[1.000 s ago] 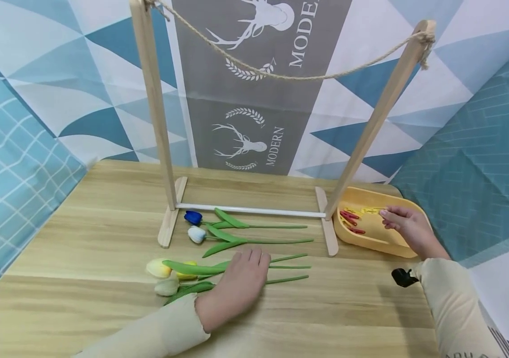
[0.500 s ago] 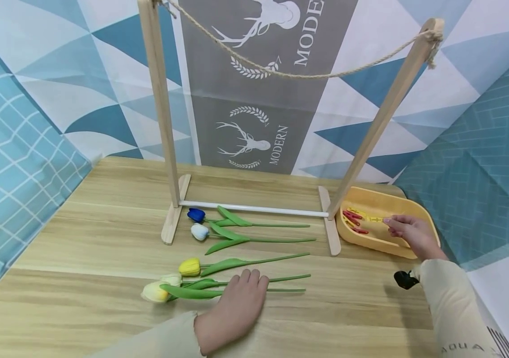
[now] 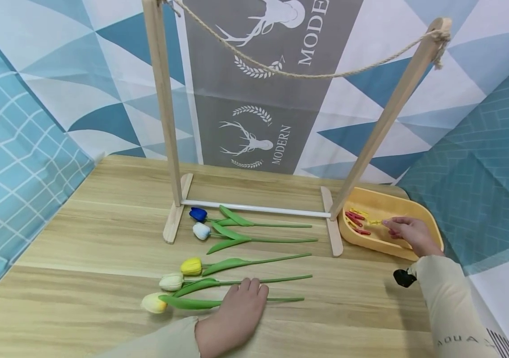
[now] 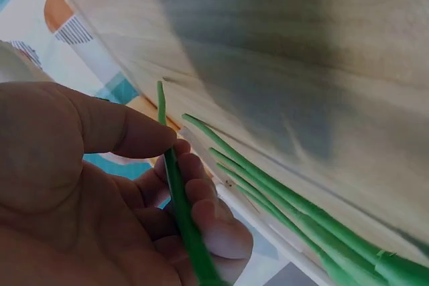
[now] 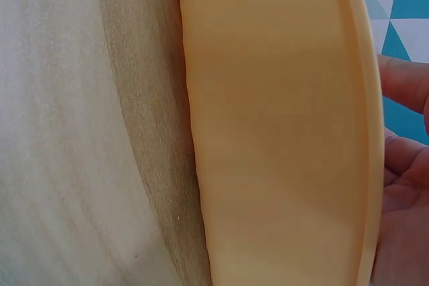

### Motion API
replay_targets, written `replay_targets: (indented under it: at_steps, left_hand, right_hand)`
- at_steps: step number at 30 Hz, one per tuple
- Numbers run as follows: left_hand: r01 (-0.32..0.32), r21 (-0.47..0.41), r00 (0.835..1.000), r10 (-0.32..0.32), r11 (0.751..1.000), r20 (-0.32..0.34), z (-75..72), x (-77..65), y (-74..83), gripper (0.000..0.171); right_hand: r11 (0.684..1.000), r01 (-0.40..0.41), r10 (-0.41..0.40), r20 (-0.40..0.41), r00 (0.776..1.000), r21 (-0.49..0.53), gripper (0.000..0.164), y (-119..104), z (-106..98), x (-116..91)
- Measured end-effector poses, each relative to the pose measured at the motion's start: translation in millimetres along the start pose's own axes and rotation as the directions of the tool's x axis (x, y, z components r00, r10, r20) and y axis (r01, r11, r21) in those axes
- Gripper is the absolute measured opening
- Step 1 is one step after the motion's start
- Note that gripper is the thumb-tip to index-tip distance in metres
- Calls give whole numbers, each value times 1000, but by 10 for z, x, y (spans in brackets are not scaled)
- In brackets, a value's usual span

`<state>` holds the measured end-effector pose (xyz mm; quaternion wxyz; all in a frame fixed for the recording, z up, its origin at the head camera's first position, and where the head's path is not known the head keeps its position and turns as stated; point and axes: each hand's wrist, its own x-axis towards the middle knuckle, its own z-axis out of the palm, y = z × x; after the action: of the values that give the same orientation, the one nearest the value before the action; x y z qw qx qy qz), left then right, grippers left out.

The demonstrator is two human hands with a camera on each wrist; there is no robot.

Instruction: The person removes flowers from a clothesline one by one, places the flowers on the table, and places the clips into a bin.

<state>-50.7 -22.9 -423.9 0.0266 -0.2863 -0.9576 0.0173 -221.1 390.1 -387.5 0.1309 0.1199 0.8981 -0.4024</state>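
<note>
My left hand [image 3: 235,315] pinches the green stem of a pale yellow tulip [image 3: 154,303], the nearest one on the wooden table. In the left wrist view, thumb and fingers close round that stem [image 4: 184,216]. Beyond it lie a cream tulip [image 3: 171,282], a yellow tulip [image 3: 191,266], a white tulip [image 3: 201,230] and a blue tulip [image 3: 198,214]. My right hand [image 3: 411,233] is over the light-orange basket [image 3: 429,223], pinching a small yellow clothespin [image 3: 375,222]. In the right wrist view the basket's wall [image 5: 281,132] hides the fingertips.
Red clothespins [image 3: 356,217] and yellow ones lie at the basket's left end. A wooden frame, its right post [image 3: 390,117] beside the basket, carries a slack rope [image 3: 296,75] across its top. A white bar [image 3: 254,208] joins its feet. A patterned backdrop stands behind.
My left hand has drawn the pale yellow tulip nearer to me, apart from the cream and yellow ones, which now lie separate. My right hand has lowered slightly with the yellow clothespin.
</note>
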Motion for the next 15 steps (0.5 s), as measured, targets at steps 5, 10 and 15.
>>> replay_targets:
  at_steps: [5, 10, 15]
  left_hand:
    - [26, -37, 999, -24, 999, 40, 25, -14, 15, 14]
    - [30, -30, 998, -28, 999, 51, 59, -19, 30, 16]
    - [26, -20, 999, -25, 999, 40, 82, -23, 17, 17]
  right_hand:
    - [1000, -19, 19, 15, 1000, -18, 72, -3, 2, 17]
    - [999, -28, 29, 18, 999, -24, 69, -12, 4, 28]
    - [999, -43, 43, 15, 999, -23, 68, -15, 11, 43]
